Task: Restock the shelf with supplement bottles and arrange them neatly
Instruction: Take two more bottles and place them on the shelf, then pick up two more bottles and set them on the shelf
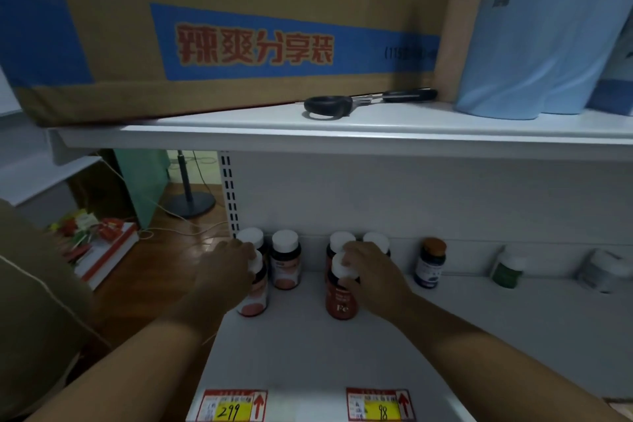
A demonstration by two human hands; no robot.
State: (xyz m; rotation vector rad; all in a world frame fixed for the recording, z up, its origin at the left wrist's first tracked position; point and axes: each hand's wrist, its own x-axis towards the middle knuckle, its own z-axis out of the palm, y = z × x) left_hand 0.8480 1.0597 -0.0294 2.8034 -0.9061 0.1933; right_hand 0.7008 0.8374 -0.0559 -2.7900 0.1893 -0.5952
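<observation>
On the lower shelf [308, 346], the left hand [227, 267] grips a pink-labelled bottle [255, 298] at the shelf's left edge, its fingers [239, 247] curled round the white cap. Just beside it to the right, a matching bottle [286, 259] stands alone at the back wall. Further right, the right hand [371, 271] holds a red bottle [340, 301] marked "Fe", fingers wrapped over its cap, thumb against its side. Two more white-capped bottles stand directly behind it.
</observation>
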